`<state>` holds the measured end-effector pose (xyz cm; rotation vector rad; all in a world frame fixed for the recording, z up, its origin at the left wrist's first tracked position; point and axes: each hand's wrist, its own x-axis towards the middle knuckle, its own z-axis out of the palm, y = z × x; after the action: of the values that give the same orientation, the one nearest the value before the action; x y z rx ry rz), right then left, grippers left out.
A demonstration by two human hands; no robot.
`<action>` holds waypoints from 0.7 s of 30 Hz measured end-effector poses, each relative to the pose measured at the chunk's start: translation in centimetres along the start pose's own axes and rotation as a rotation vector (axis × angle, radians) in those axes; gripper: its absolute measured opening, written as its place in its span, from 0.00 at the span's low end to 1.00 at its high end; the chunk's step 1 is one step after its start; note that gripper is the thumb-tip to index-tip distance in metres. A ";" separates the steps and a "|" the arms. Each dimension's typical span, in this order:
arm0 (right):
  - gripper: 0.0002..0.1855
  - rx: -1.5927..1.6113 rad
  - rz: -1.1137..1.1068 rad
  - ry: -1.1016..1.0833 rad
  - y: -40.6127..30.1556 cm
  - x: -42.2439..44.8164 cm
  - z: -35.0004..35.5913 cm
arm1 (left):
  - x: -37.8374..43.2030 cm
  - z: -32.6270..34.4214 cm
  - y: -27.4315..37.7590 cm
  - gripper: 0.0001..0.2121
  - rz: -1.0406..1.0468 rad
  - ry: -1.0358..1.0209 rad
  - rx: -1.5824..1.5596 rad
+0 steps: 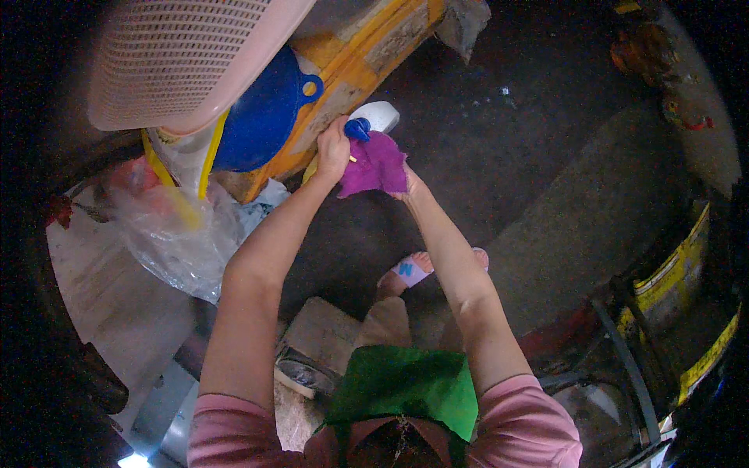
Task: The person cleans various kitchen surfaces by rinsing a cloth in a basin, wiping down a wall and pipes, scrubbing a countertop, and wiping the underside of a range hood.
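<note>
My left hand (pixel 335 149) is closed around a white plastic bottle (pixel 383 116) with a blue head (pixel 357 128); how the fingers wrap it is partly hidden. A small yellow tip pokes out beside the fingers. A purple cloth (pixel 374 168) is spread just below the blue head, against the left hand. On its right side my right hand (pixel 413 182) holds the cloth, most of its fingers hidden behind the fabric. Both hands are close together in front of me, above the dark floor (pixel 468 152).
A pink plastic basket (pixel 175 64) and a round blue lid (pixel 260 117) are at the upper left, by a yellow-taped box (pixel 351 70). A clear plastic bag (pixel 181 245) lies below. Near my legs stands a dial scale (pixel 307 374). Yellow-edged containers (pixel 673 269) are at right.
</note>
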<state>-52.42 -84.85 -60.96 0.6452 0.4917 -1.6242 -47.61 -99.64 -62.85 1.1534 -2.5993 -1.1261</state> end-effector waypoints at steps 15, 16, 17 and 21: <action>0.23 0.149 -0.155 -0.335 -1.3 -8.5 -6.3 | -0.8 -2.5 7.1 0.21 -0.258 -0.087 0.088; 0.22 0.250 -0.136 -0.414 -0.7 -9.8 -5.2 | -1.3 -4.5 3.9 0.20 -0.273 -0.014 -0.059; 0.22 0.308 -0.196 -0.403 -1.3 -11.9 -7.1 | -3.8 -4.1 8.3 0.19 -0.199 -0.040 -0.005; 0.21 0.002 -0.371 -0.184 -0.4 -22.1 -2.0 | -14.1 -8.9 12.2 0.14 -0.077 -0.252 -0.097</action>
<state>-50.65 -66.90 -47.95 0.4150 0.4940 -2.0121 -41.87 -90.02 -45.42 1.1687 -2.6612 -1.4863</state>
